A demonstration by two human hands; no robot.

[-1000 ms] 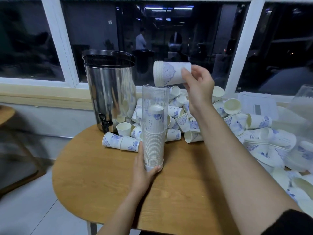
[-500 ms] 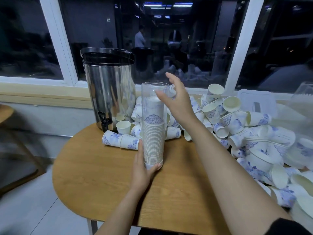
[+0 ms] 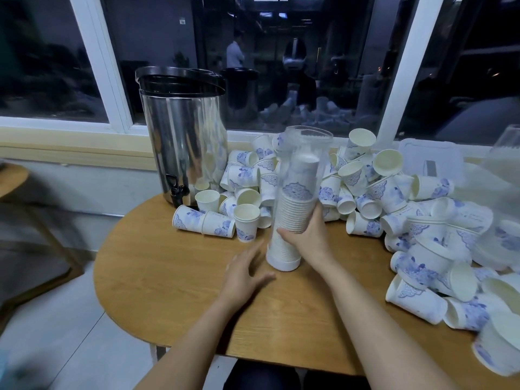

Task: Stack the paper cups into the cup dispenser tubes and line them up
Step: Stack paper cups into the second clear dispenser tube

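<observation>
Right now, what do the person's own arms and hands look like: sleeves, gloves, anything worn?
The left hand and right hand are bare: no gloves, rings, watch or bands show. The left forearm and right forearm are uncovered down to the frame edge; no sleeve shows in the picture.

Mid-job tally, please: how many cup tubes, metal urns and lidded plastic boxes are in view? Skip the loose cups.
cup tube: 1, gripped by the right hand
metal urn: 1
lidded plastic box: 1
Total: 3
The blurred clear thing at the right edge cannot be identified, so it is not counted.
</observation>
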